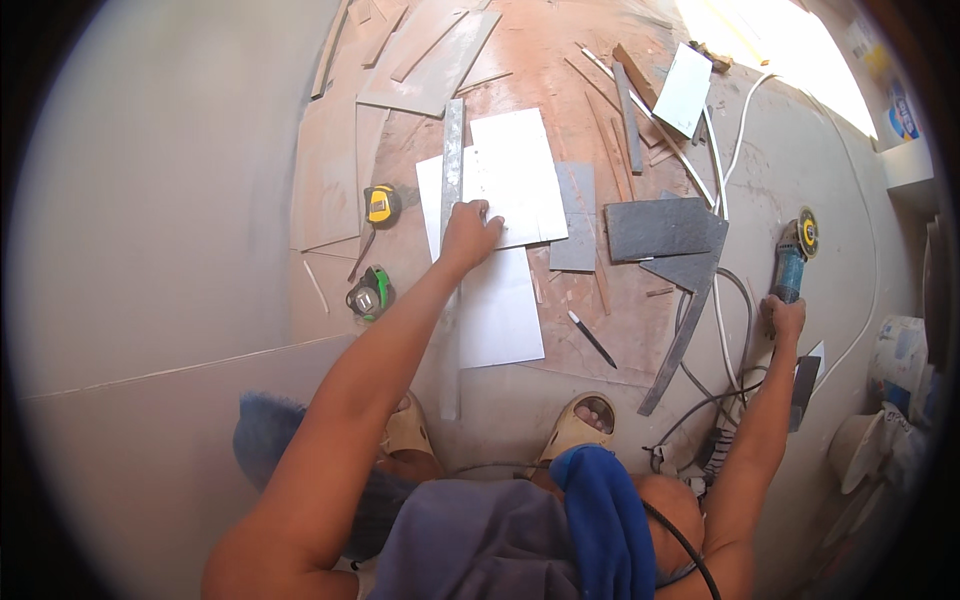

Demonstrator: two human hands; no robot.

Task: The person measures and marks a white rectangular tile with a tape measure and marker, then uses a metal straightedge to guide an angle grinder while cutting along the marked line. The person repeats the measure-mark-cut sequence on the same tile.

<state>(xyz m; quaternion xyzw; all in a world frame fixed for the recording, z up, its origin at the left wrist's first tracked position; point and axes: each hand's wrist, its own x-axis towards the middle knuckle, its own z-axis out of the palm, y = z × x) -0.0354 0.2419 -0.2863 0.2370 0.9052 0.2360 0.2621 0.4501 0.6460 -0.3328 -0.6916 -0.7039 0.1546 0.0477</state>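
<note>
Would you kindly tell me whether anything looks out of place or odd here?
Yes: dark cords lie in loose loops near the right leg, a possible snag. Also, open-toed sandals leave toes bare while the right hand grips an angle grinder, which seems risky.

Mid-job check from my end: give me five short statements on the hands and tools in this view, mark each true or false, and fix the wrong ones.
1. The right hand holds the grinder. True.
2. The left hand is over the metal bar, which lies across the white panels. True.
3. The grinder is over one of the white panels. False: it is off to their right, apart from them.
4. The yellow tape measure shows higher in the picture than the green tape measure. True.
5. Both tape measures lie to the right of the metal bar. False: both lie to its left.
</note>
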